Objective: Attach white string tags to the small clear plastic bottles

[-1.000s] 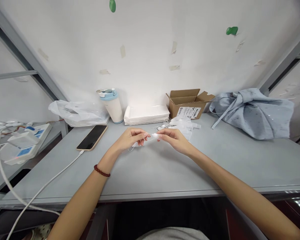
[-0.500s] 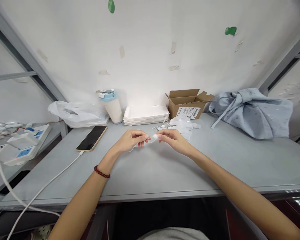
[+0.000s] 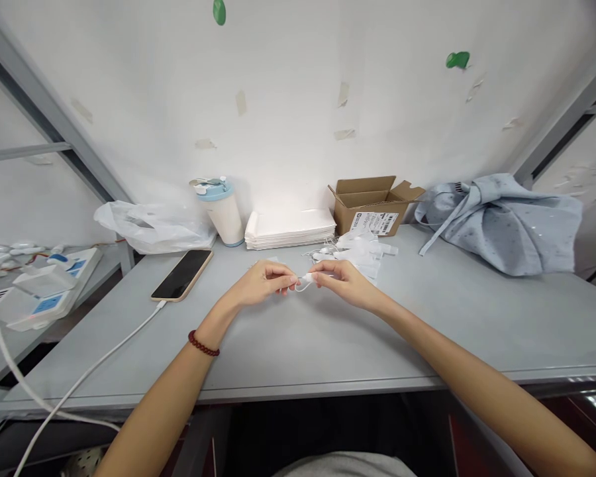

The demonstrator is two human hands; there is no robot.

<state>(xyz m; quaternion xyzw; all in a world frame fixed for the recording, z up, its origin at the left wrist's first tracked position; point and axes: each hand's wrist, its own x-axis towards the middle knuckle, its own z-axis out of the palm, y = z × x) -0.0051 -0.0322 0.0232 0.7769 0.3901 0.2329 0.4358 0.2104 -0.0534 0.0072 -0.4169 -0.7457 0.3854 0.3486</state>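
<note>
Over the middle of the grey table (image 3: 328, 344), my left hand (image 3: 268, 281) and my right hand (image 3: 342, 281) nearly meet. A small white piece (image 3: 308, 277) sits between the right thumb and fingers, with a thin white cord looping below it. My left thumb and fingers pinch the cord's end at the left of the piece. Just behind my right hand lies a pile of small white items in clear plastic (image 3: 360, 248).
Along the wall stand a white plastic bag (image 3: 153, 225), a cup with a blue lid (image 3: 223, 212), stacked white sheets (image 3: 291, 228), an open cardboard box (image 3: 372, 205) and a light blue cloth bag (image 3: 506, 225). A phone (image 3: 182, 275) on a white cable lies at the left.
My left hand has shifted slightly right, nearer the white piece. The cord now forms a small loop under the piece, and its strand below my left hand no longer shows.
</note>
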